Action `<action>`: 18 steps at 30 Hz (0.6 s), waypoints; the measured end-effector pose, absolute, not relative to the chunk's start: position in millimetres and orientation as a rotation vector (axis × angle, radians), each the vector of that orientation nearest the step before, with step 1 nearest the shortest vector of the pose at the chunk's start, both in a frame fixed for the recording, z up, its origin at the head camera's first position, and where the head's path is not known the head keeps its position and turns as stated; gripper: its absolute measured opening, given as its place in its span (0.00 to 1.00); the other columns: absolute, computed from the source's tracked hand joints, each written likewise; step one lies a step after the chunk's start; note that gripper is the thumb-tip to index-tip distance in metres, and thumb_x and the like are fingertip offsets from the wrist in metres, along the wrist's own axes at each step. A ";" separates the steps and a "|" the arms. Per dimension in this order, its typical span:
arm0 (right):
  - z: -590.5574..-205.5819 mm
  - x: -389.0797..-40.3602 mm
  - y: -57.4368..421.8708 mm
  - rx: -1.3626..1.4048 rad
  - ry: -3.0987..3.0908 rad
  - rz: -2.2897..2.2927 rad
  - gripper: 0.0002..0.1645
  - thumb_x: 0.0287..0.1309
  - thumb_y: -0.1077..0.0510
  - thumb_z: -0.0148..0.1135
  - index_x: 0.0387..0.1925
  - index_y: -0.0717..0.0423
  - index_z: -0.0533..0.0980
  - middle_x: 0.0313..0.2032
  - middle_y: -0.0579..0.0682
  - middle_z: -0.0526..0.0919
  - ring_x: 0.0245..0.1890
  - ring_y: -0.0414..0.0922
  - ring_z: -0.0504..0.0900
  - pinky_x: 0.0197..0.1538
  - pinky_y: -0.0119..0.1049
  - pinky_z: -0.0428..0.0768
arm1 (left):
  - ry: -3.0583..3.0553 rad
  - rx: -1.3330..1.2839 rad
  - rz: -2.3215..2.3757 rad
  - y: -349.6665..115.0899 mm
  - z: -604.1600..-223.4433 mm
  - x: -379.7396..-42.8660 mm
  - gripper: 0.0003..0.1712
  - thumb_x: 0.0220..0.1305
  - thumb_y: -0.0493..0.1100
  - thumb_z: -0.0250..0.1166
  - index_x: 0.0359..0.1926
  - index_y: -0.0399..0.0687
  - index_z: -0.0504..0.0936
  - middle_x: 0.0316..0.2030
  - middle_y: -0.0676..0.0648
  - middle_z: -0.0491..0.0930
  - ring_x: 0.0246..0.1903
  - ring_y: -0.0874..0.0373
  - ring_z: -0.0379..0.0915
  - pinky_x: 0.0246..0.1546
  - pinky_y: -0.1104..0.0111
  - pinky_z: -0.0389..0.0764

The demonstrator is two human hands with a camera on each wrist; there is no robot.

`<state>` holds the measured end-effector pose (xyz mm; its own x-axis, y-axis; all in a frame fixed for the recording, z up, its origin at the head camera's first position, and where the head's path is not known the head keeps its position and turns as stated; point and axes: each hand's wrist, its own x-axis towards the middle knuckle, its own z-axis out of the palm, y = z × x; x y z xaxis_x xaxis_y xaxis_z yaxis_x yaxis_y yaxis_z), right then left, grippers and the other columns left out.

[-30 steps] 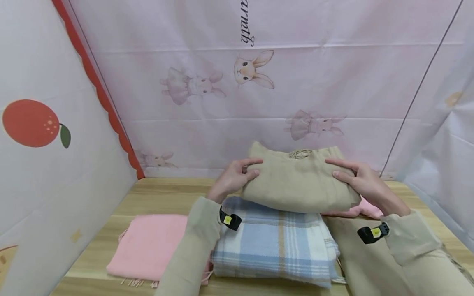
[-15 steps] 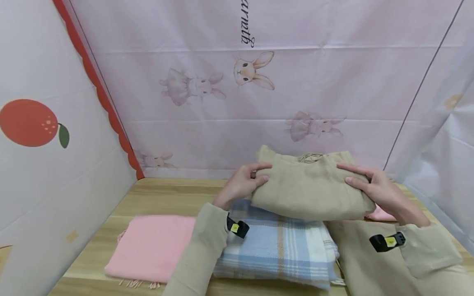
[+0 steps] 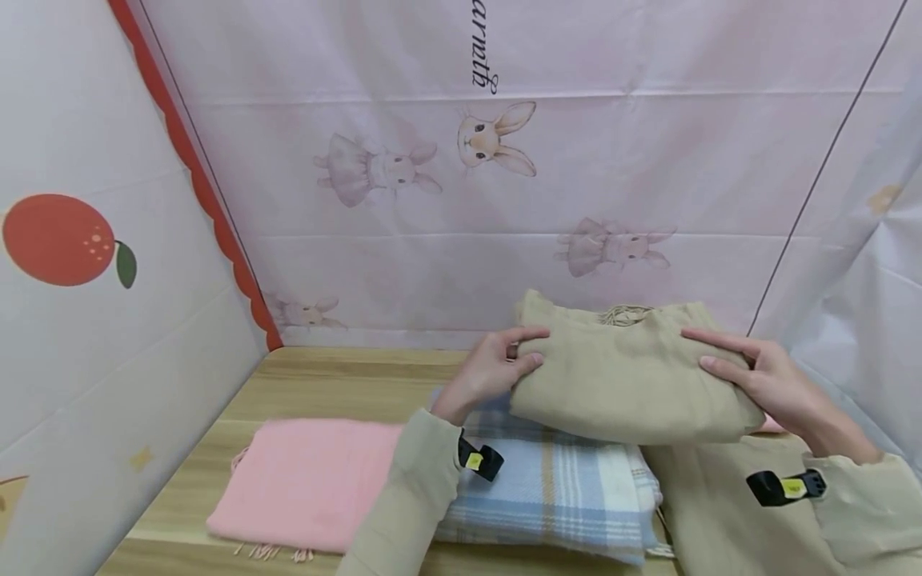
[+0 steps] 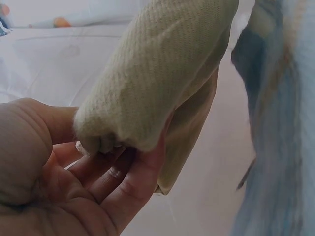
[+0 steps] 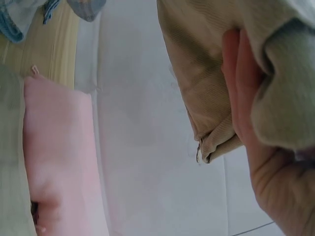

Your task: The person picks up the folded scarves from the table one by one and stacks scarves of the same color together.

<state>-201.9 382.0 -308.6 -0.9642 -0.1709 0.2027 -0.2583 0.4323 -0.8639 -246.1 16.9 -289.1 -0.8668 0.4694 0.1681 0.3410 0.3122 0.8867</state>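
Both hands hold up a folded beige scarf (image 3: 634, 384), one at each end, with fringe tucked in its top fold. At its left end my left hand (image 3: 490, 372) grips it, thumb on the near face; in the left wrist view the fingers lie under the rolled edge. My right hand (image 3: 778, 388) grips the right end, and in the right wrist view its fingers (image 5: 241, 93) go behind the fabric. Below the scarf lies a folded blue and white plaid scarf (image 3: 540, 488), partly covered by it and by my left forearm.
A folded pink scarf (image 3: 310, 476) with fringe lies on the wooden table (image 3: 338, 376) at the left. Another beige folded cloth (image 3: 742, 504) lies at the right, with a pink cloth (image 5: 61, 147) behind it. A printed curtain (image 3: 403, 280) stands at the back.
Both hands have carried the beige scarf to the right and slightly lower, from over the plaid scarf toward the beige cloth. Less of the pink cloth behind shows in the head view.
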 end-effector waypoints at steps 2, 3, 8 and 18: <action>-308.8 -199.5 386.0 0.377 -2.597 1.557 0.27 0.75 0.58 0.57 0.71 0.42 0.72 0.62 0.38 0.72 0.43 0.34 0.84 0.35 0.36 0.84 | 2.447 0.765 1.609 20.1 -289.3 -243.7 0.23 0.72 0.36 0.63 0.66 0.49 0.79 0.22 0.52 0.76 0.20 0.64 0.64 0.24 0.71 0.65; -309.0 -198.6 388.0 0.373 -2.601 1.551 0.27 0.75 0.58 0.57 0.72 0.43 0.72 0.60 0.34 0.72 0.44 0.32 0.83 0.36 0.35 0.84 | 2.446 0.765 1.614 21.7 -289.2 -242.5 0.23 0.72 0.36 0.63 0.66 0.49 0.79 0.26 0.51 0.79 0.22 0.64 0.68 0.25 0.71 0.67; -310.5 -193.8 399.1 0.363 -2.637 1.395 0.28 0.75 0.56 0.57 0.73 0.47 0.70 0.68 0.46 0.67 0.55 0.18 0.68 0.46 0.21 0.75 | 2.454 0.757 1.616 32.8 -289.7 -237.9 0.22 0.72 0.36 0.64 0.65 0.49 0.80 0.49 0.44 0.85 0.42 0.60 0.82 0.34 0.71 0.77; -315.2 -182.7 417.7 0.351 -2.635 1.384 0.28 0.75 0.58 0.56 0.74 0.48 0.69 0.69 0.37 0.65 0.60 0.18 0.61 0.50 0.15 0.68 | 2.496 0.824 1.587 48.8 -293.6 -228.5 0.22 0.71 0.36 0.65 0.64 0.46 0.80 0.59 0.42 0.80 0.52 0.51 0.81 0.42 0.69 0.80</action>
<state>-182.7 417.7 -315.2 -0.9623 -0.1383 0.2344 -0.2715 0.5484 -0.7909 -228.5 48.8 -293.6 -0.8536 0.4724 0.2198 0.3993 0.3223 0.8583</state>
